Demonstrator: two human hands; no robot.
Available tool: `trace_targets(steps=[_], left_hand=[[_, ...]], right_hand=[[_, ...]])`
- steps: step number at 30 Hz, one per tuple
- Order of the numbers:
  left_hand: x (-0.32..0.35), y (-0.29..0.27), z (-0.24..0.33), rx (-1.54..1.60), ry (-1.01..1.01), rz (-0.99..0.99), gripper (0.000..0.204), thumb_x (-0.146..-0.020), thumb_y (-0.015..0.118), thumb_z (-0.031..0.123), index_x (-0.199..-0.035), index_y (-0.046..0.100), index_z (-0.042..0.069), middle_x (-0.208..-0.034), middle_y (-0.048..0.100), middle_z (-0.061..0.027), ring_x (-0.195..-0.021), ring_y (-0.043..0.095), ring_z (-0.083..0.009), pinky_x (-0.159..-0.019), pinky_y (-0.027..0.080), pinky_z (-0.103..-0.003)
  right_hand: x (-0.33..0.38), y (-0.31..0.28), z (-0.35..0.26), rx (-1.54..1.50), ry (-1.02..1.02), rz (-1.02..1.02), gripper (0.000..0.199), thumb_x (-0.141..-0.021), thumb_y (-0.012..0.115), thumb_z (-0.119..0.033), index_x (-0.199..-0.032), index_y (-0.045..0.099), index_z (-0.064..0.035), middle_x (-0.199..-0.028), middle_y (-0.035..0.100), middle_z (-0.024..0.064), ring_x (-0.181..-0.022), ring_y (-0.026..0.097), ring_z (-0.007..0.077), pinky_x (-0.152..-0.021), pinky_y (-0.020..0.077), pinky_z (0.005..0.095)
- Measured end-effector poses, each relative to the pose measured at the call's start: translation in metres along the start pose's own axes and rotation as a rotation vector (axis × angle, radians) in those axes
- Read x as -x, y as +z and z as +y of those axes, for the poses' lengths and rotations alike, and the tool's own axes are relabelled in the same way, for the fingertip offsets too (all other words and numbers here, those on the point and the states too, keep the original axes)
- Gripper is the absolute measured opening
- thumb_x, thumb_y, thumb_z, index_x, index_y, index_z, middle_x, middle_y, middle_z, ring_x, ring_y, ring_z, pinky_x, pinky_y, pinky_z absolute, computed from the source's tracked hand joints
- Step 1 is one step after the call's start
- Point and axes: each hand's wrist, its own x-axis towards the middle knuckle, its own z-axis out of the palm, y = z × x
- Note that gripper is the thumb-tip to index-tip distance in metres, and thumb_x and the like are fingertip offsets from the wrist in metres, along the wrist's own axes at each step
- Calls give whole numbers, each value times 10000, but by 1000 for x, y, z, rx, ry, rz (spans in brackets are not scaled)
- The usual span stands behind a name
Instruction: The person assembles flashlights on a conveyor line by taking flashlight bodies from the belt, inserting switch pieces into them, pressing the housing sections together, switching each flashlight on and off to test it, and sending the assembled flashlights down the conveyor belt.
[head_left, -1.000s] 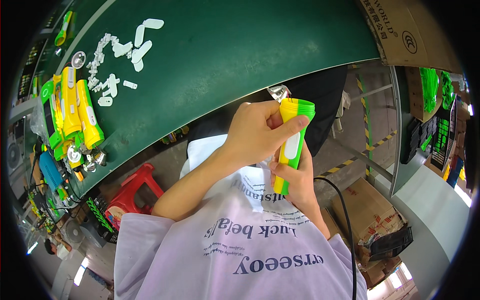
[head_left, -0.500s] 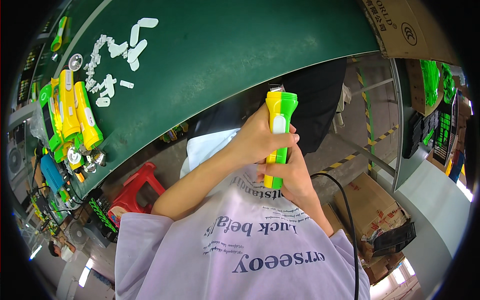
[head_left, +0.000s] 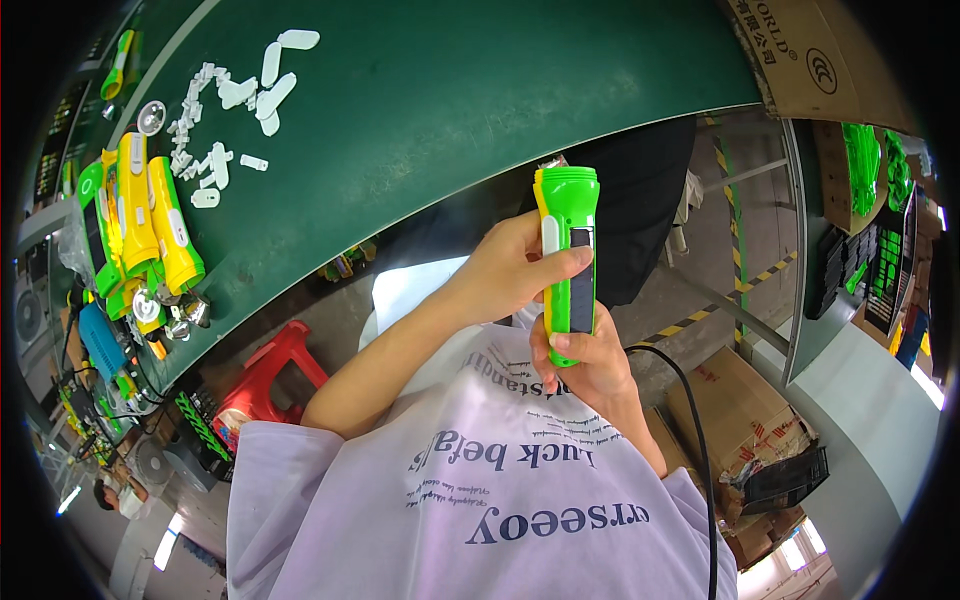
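Observation:
A yellow and green flashlight (head_left: 572,205) is held upright in front of my chest, just past the table edge. Its green side, with a dark panel, faces me, and a white switch piece shows on its left side. My left hand (head_left: 520,262) grips the upper body, thumb lying across the dark panel. Lower down, my right hand (head_left: 592,362) is wrapped round the handle end with its thumb on the front. Something clear and shiny sticks up behind the flashlight's head; most of it is hidden.
On the green table (head_left: 420,110) lie scattered white plastic pieces (head_left: 270,100). Several yellow and green flashlight bodies (head_left: 135,210) are heaped at the left, by shiny reflectors (head_left: 150,118). A red stool (head_left: 275,375) stands below. Cardboard boxes (head_left: 740,410) sit at the right; a black cable (head_left: 700,430) hangs nearby.
The flashlight has been turned about its length, so the green side and dark panel now face me instead of the yellow-green seam. Both hands keep hold, with fingers shifted slightly.

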Motion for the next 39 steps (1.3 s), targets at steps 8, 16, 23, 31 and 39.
trace_targets(steps=[8, 16, 23, 31, 39], left_hand=[[8, -4, -3, 63, 12, 61, 255, -878, 744, 240, -941, 714, -5, -778, 703, -58, -680, 631, -91, -630, 495, -246], [17, -8, 0, 60, -9, 137, 166, -825, 790, 134, -877, 701, 5, -750, 673, -16, -635, 581, -56, -563, 435, -205], [16, 4, -17, 134, 21, 221, 171, -789, 797, 27, -841, 637, -6, -764, 691, -74, -657, 641, -83, -607, 501, -210], [15, 42, -22, -106, 128, 464, 305, -712, 860, 166, -756, 622, -20, -725, 698, -93, -655, 652, -92, -589, 521, -250], [20, 34, -6, -446, 287, 352, 270, -805, 765, 249, -836, 668, -1, -731, 700, -103, -611, 676, -178, -570, 514, -290]], right_hand=[[2, 9, -1, 58, -22, 75, 499, -784, 705, -4, -1219, 463, 30, -746, 608, 118, -538, 602, 217, -427, 476, 323], [-1, 5, 2, 276, -46, 167, 510, -797, 653, 91, -1258, 458, -10, -805, 621, 88, -653, 656, 190, -590, 570, 324], [-8, 5, 2, 810, -232, 337, 652, -718, 689, 21, -1302, 403, -34, -985, 647, 108, -937, 652, 187, -806, 526, 336], [-26, 11, 18, 1200, -667, 734, 670, -826, 713, -114, -1387, 358, -23, -1152, 629, 207, -996, 661, 323, -845, 502, 390], [-26, -4, 23, 1023, -691, 666, 638, -811, 659, -46, -1363, 340, -57, -1048, 582, 106, -819, 624, 222, -742, 517, 347]])
